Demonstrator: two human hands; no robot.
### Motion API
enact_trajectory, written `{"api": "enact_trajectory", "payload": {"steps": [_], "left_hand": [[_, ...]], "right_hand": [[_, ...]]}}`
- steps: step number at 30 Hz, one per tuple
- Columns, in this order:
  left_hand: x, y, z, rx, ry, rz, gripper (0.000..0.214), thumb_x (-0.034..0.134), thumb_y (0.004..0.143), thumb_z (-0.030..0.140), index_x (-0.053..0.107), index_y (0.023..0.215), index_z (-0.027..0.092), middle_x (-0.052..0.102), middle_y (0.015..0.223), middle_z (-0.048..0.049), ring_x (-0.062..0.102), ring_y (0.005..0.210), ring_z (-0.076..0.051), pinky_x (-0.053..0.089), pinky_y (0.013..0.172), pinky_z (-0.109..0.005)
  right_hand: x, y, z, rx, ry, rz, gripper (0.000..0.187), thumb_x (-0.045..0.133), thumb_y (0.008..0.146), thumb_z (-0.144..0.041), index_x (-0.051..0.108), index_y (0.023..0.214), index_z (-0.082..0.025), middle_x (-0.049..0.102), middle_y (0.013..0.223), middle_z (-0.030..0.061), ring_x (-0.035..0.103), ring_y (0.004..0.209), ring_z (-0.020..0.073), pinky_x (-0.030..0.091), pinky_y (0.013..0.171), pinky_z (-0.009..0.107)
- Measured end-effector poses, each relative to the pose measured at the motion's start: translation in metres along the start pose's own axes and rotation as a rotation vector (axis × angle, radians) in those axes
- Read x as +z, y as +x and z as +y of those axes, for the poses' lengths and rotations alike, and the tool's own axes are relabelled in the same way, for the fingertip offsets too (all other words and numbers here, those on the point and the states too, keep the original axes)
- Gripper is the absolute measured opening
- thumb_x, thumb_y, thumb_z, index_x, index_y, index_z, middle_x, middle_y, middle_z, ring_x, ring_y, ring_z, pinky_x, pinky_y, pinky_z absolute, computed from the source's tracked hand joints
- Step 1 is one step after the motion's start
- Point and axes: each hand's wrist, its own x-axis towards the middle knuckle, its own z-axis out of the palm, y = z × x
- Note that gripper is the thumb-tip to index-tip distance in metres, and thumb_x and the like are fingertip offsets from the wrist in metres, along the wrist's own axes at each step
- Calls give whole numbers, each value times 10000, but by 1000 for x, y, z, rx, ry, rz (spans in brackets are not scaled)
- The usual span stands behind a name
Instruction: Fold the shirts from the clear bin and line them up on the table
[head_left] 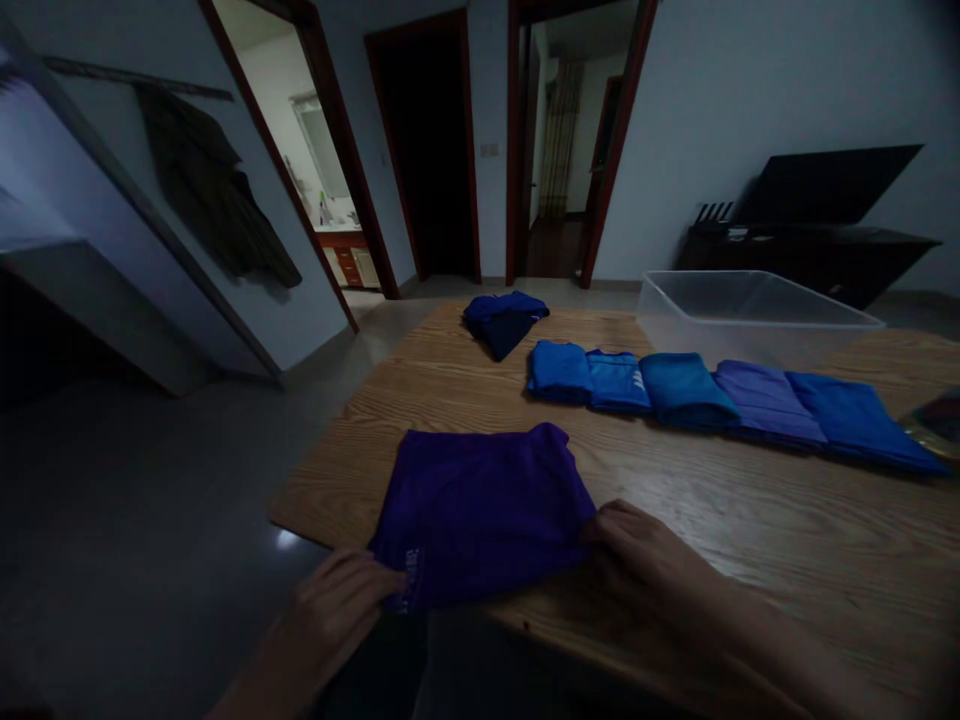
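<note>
A purple garment [487, 505], folded to a rough rectangle, lies at the near edge of the wooden table [360, 490]. Pale lettering shows near its lower left corner. My left hand [341, 600] has its fingers closed on that corner. At the right edge of the cloth, my right hand [637, 545] pinches the fabric. Beyond it runs a row of folded clothes: a blue one [559, 370], another blue one with white marks [616, 380], a teal one [686, 388], a lavender one [766, 402] and a darker blue one [862, 415].
A loosely bunched dark blue garment [506, 315] lies at the table's far left. Behind the row stands a clear plastic bin [750, 335]. A round object [937, 425] is partly visible at the right edge. Against the wall, a dark cabinet [802, 260] holds a television [836, 185].
</note>
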Motion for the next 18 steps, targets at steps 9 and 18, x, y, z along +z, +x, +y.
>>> {"api": "enact_trajectory", "payload": {"steps": [9,18], "left_hand": [[-2,93,-41,-525,-300,281,384,574,1019,571,752,1145,255,807,1143,-35,754,1118,-268,600,1026,-390],[27,133,-45,-351,126,248,437,453,1090,384,605,1453,195,647,1494,-139,540,1457,-335,415,1241,-560]], "right_hand": [[-23,50,30,311,389,193,278,569,1064,-473,706,1129,-239,752,1064,75,708,974,240,593,835,361],[12,87,59,317,-103,295,391,465,1090,-383,644,1360,-164,698,1325,202,673,1209,355,553,1035,552]]}}
